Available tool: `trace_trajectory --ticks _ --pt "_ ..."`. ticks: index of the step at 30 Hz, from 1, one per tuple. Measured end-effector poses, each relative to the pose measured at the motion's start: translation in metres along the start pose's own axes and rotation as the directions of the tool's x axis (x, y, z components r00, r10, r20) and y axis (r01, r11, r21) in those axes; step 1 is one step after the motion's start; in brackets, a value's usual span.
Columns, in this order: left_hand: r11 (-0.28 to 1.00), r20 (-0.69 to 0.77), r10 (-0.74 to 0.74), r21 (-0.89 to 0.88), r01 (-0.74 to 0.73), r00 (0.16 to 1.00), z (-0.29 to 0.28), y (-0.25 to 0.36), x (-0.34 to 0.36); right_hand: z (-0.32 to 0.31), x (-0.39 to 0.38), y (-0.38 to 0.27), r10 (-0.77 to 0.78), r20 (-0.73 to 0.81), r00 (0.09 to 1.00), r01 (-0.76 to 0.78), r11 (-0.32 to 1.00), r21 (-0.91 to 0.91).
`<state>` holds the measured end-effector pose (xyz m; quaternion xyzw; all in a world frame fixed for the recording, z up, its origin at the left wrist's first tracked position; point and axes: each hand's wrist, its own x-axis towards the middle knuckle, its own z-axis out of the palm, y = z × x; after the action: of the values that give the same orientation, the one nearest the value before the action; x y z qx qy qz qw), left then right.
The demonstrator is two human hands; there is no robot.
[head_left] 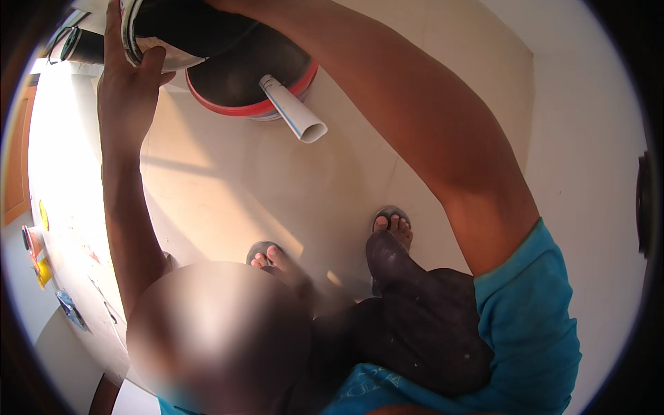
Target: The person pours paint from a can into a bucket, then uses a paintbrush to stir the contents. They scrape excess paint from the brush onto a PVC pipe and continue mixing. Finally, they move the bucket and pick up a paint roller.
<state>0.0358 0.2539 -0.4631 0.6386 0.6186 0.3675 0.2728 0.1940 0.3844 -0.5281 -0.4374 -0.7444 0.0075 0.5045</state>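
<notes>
My left hand (135, 86) grips the pale rim of a round, dark-lined container (180, 28) at the upper left, its thumb on the near side. My right forearm reaches from the lower right to the top, where my right hand (221, 5) is at the far side of that container, cut off by the frame edge, its fingers hidden. Below the container stands a red-rimmed round tub (228, 83) with a dark inside. A white pipe piece (290, 107) with a blue stripe lies across its front rim.
Beige floor surrounds my sandaled feet. A pale wall runs along the right. At the left are a sunlit surface with small coloured items (43, 273), a dark cylinder (86, 47) near the top and an orange wooden panel (17, 152). A blurred round area covers the lower middle.
</notes>
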Motion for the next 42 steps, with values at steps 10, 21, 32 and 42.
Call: trace_trajectory --ticks 10,21,32,42 --pt "0.943 -0.153 0.158 0.315 -0.104 0.976 0.024 0.017 -0.025 -0.079 -0.037 -0.027 0.014 0.293 0.956 -0.055 0.990 0.132" --pt "0.920 -0.207 0.248 0.357 -0.163 0.946 0.044 0.018 -0.039 -0.186 -0.063 -0.046 0.184 0.497 0.848 -0.366 0.882 0.297" --pt "0.858 -0.214 0.418 0.413 -0.306 0.883 0.046 0.010 -0.033 -0.228 -0.110 -0.024 -0.049 0.429 0.902 -0.059 0.970 0.235" --pt "0.897 -0.207 0.368 0.337 -0.287 0.906 0.039 0.014 -0.033 -0.253 -0.105 -0.043 -0.015 0.507 0.862 -0.056 0.991 0.124"
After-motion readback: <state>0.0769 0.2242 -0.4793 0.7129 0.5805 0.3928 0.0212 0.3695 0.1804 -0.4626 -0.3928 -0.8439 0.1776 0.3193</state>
